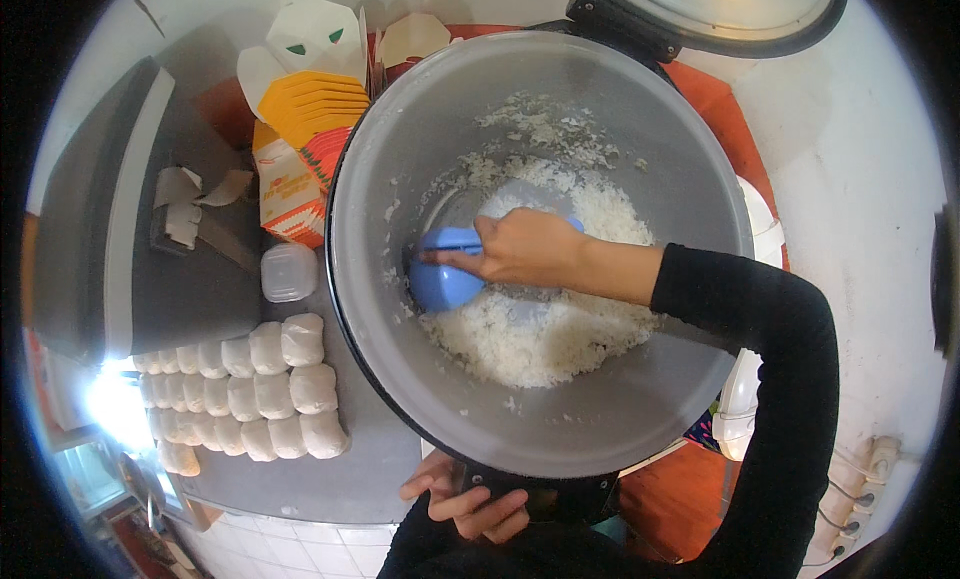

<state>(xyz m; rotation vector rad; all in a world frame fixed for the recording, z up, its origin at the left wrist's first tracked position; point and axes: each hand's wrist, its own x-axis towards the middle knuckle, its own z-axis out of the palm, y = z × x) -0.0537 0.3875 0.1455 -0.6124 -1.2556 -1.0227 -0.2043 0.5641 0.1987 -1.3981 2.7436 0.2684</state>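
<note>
The scene is evenly and fairly brightly lit, soft light falling from above. A blown-out white glare burns at the lower left edge beside the rows of white wrapped rice balls [250, 389]. The large grey metal cooker pot [660, 379] shows a dull, hazy sheen on its inner wall, with a soft shadow under the right hand [525, 249]. Fisheye distortion bends the grey bench [330, 479] and walls toward a black rim. The centre is sharp; the edges soften.
</note>
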